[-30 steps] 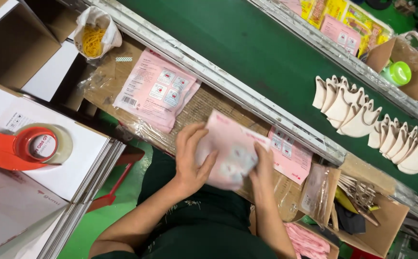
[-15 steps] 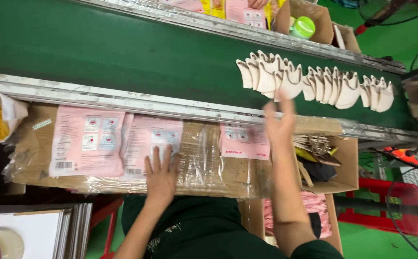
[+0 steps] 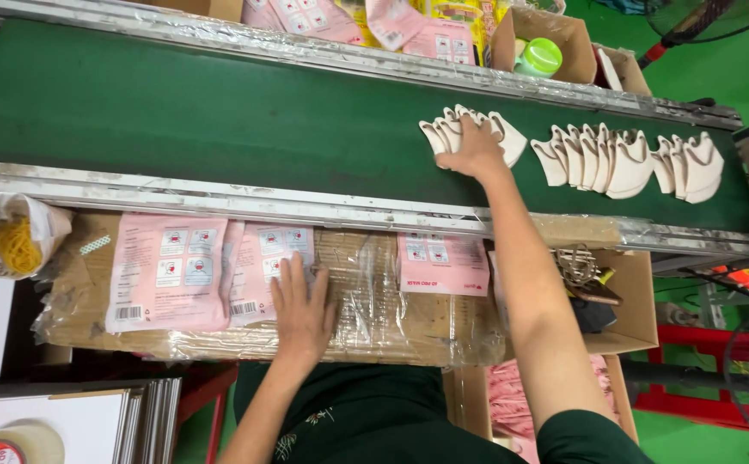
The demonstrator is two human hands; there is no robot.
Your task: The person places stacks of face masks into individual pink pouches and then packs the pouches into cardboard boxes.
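My right hand (image 3: pixel 475 151) reaches across onto the green conveyor belt (image 3: pixel 177 112) and lies palm down on a small fanned stack of white masks (image 3: pixel 464 129), fingers curled over them. A longer row of white masks (image 3: pixel 628 163) lies further right on the belt, apart from my hand. My left hand (image 3: pixel 302 309) rests flat with fingers apart on the plastic-wrapped cardboard board (image 3: pixel 374 301), its fingertips touching the edge of a pink flat packet (image 3: pixel 262 266). Another pink packet (image 3: pixel 168 271) lies to the left, and a third (image 3: pixel 443 264) to the right.
A bag of yellow rubber bands (image 3: pixel 15 236) sits at the left. A cardboard box (image 3: pixel 623 296) with odds and ends stands right of the board. Beyond the belt are more pink packets (image 3: pixel 426 34) and a box with a green lid (image 3: pixel 540 57). A tape roll (image 3: pixel 5 442) lies bottom left.
A second ago both hands held a pink packet. It now lies on the board; my left hand has flattened beside it, and my right hand has reached out to the masks on the belt.
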